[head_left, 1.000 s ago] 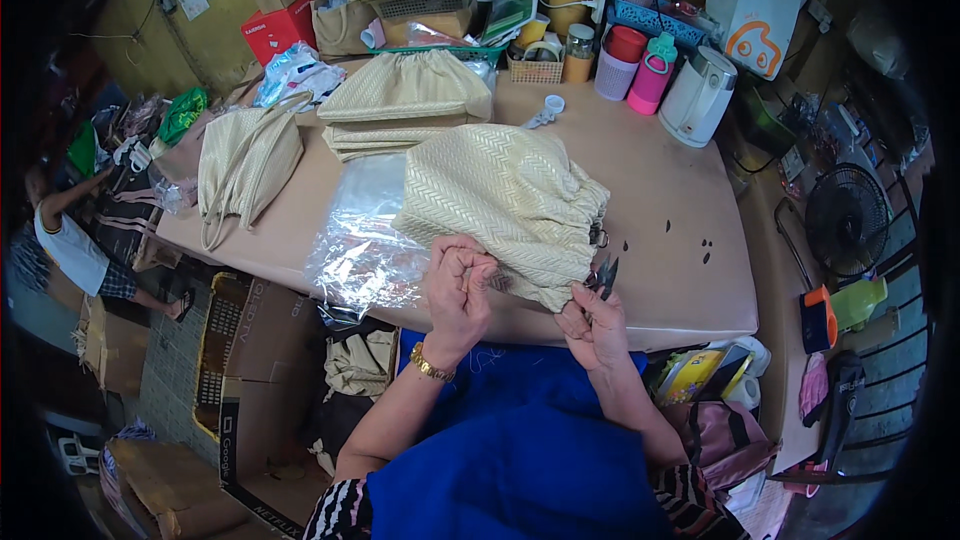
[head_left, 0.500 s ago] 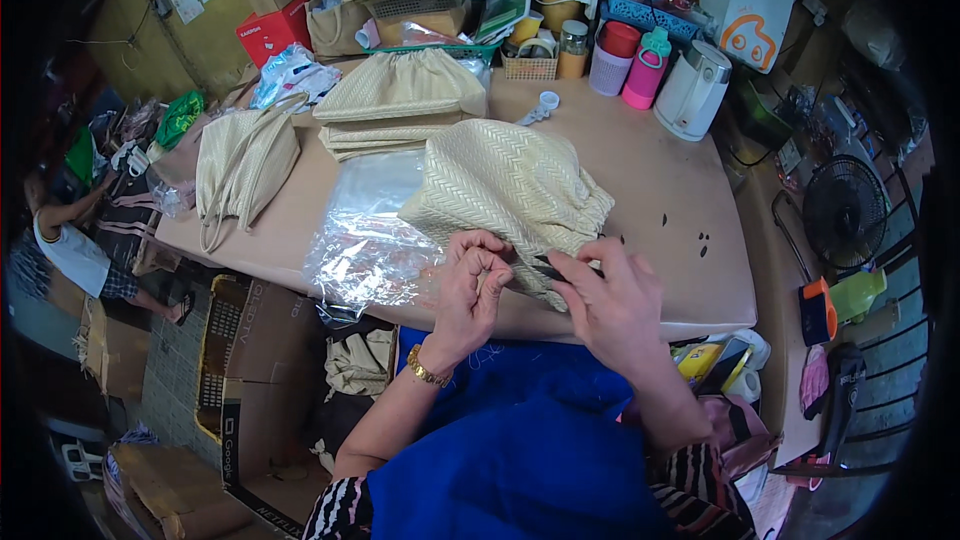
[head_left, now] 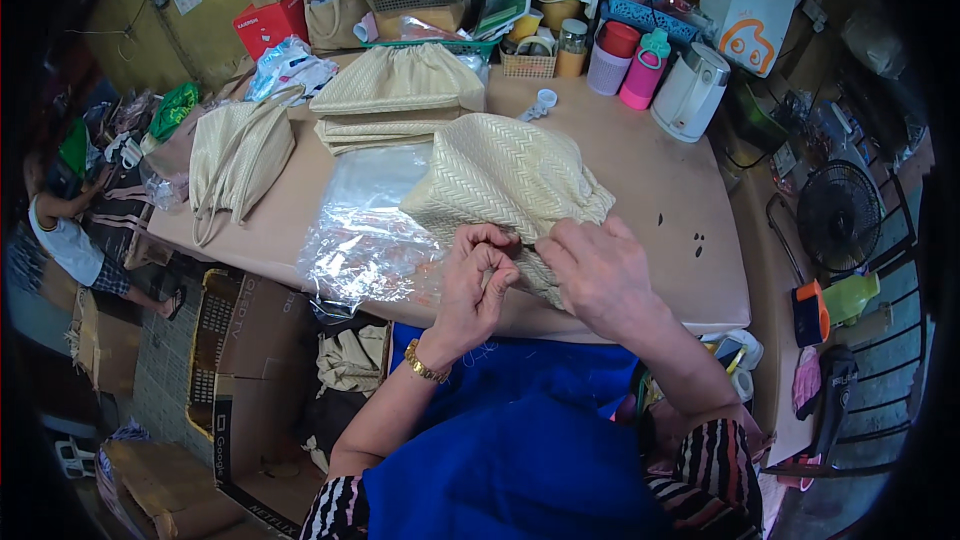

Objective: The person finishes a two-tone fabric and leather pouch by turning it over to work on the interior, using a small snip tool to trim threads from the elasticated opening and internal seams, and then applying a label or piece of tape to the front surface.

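A cream woven drawstring bag (head_left: 500,165) lies bunched on the table in front of me, its gathered mouth toward the right. My left hand (head_left: 474,285), with a gold watch on the wrist, is closed in a pinch at the bag's near edge. My right hand (head_left: 602,278) is curled over the same edge, closer to the gathered end. Its fingertips are turned away, so whatever they hold is hidden. A narrow dark gap shows between the two hands. Beside my left hand lies clear plastic packaging (head_left: 365,245), partly under the bag.
Similar bags are stacked (head_left: 395,90) behind, and another bag (head_left: 240,155) lies left. Along the back stand a pink bottle (head_left: 641,75), a white kettle (head_left: 692,90) and a blue basket (head_left: 650,18). A black fan (head_left: 840,215) is at right. Another person (head_left: 75,240) sits far left.
My right hand has rolled over and moved slightly left and up the bag's edge; the small dark item at its fingertips is no longer visible. My left hand stays nearly in place.
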The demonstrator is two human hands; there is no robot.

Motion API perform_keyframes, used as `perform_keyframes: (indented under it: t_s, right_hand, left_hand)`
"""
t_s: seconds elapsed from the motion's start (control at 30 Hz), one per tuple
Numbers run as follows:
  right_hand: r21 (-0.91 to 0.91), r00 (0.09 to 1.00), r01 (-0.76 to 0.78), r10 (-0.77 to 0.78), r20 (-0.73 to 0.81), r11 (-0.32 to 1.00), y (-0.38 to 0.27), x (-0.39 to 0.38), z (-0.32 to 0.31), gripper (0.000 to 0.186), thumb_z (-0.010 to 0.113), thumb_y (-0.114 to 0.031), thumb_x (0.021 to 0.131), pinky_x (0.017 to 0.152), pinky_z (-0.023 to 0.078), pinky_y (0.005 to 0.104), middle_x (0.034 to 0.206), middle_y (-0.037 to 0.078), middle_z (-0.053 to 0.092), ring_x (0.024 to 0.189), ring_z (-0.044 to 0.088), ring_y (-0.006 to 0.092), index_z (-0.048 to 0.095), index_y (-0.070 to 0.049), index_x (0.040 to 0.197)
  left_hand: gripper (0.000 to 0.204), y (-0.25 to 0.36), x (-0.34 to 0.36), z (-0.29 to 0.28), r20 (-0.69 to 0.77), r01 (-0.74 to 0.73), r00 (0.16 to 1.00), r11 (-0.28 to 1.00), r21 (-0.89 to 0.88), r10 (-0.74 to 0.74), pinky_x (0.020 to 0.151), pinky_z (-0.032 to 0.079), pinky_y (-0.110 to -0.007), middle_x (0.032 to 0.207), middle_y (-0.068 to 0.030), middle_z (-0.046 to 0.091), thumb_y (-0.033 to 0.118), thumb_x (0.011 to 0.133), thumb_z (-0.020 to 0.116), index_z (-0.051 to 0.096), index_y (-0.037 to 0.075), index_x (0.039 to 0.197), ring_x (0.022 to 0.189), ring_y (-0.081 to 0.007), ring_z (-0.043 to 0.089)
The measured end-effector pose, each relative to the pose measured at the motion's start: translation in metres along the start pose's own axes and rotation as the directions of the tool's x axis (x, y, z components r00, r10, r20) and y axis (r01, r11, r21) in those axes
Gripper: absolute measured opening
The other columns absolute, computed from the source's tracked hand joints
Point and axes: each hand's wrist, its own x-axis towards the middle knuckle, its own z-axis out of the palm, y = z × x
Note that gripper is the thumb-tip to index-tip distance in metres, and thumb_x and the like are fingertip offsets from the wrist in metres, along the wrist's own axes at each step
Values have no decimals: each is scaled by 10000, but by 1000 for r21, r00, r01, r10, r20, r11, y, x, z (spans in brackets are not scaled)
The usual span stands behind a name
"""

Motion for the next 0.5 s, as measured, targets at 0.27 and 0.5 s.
perform_keyframes:
  t_s: [0.27,0.5]
  right_hand:
    - [662,892,-447,351,283,602,43,-48,8,423,692,76,667,820,518,349,1211,131,588,1006,633,267,649,-78,1058]
    - [870,894,-140,437,-94,473,-5,-53,102,331,644,139,706,915,502,324,1315,200,568,1149,609,296,646,14,1012]
  left_hand:
    - [127,-16,-20,-11,68,186,982,920,-344,-174,1011,378,-391,1101,-143,499,114,934,553,558,23,844,1182,-296,523]
    - [679,-16,-44,36,6,-85,996,951,297,87,1105,220,-609,1368,-237,350,492,694,816,458,90,1108,1360,-495,235]
